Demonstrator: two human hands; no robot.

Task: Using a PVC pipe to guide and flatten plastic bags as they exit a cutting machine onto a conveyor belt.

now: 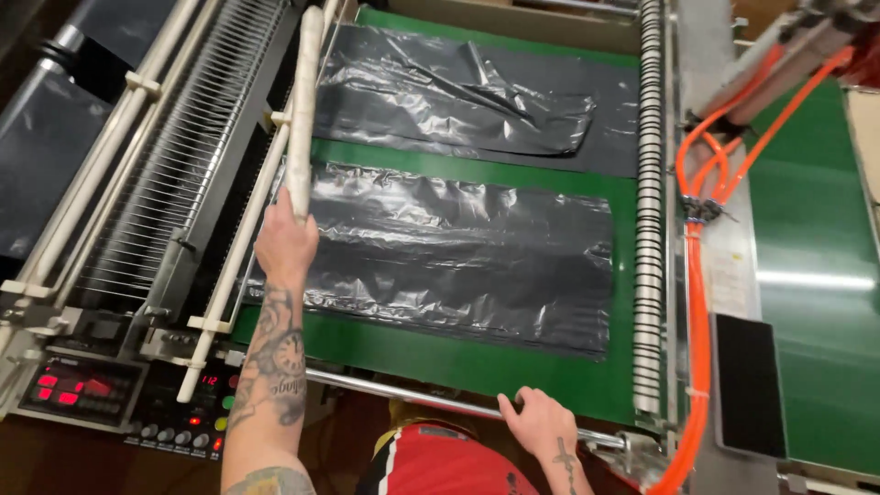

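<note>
Gripping a white stick [302,110] upright, left hand [285,244] extends (right hand [541,423] rests half-open on the rail [403,392]).

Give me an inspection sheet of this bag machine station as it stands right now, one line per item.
Surface: green conveyor belt, flat, mostly covered by plastic.
Job's things: near stack of black plastic bags lying flat and wrinkled; far stack of black bags with its top layer rumpled; long white rod held over the belt's left edge.
Clutter: nothing seen.
Grippers: left hand clasped round the rod's lower end; right hand resting on the metal rail at the near edge, holding nothing.
Cables: orange hoses running down the right side, bundled.
Surroundings: control panel with red lit displays at lower left; white ribbed roller right of the bags.
</note>
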